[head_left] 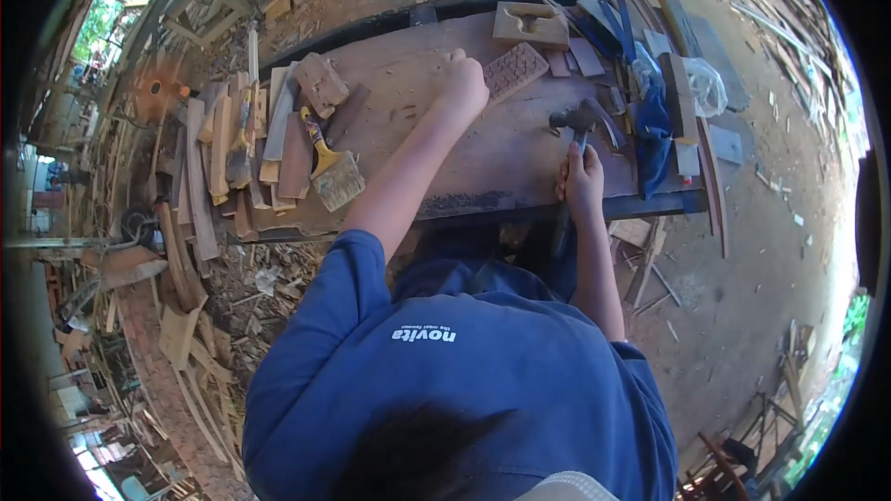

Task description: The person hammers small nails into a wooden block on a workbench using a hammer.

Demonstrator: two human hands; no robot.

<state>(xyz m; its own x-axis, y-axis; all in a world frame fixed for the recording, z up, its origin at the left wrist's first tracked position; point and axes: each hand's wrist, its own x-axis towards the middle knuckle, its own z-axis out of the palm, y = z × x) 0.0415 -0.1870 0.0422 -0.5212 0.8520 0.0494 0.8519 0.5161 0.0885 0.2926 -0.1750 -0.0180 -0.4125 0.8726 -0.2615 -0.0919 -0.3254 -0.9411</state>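
My right hand point(583, 184) is wrapped round the handle of a hammer point(577, 119), whose dark head points away from me over the near right part of the wooden workbench point(464, 162). Farther forward, over the middle of the bench, my left hand point(461, 85) is closed, with the fingertips pinched together; whatever may be between them I cannot make out. Just right of that hand lies a wooden board point(516, 72) with rows of small marks or pegs on its face. A few small brown bits point(406, 112) lie on the benchtop left of my left forearm.
Wood strips point(223, 144), a holed block point(321, 85) and a wide paintbrush point(336, 176) crowd the bench's left end. At the right are a recessed wooden block point(531, 25), a blue cloth point(653, 144), a plastic bag point(705, 85) and offcuts. Scraps litter the floor.
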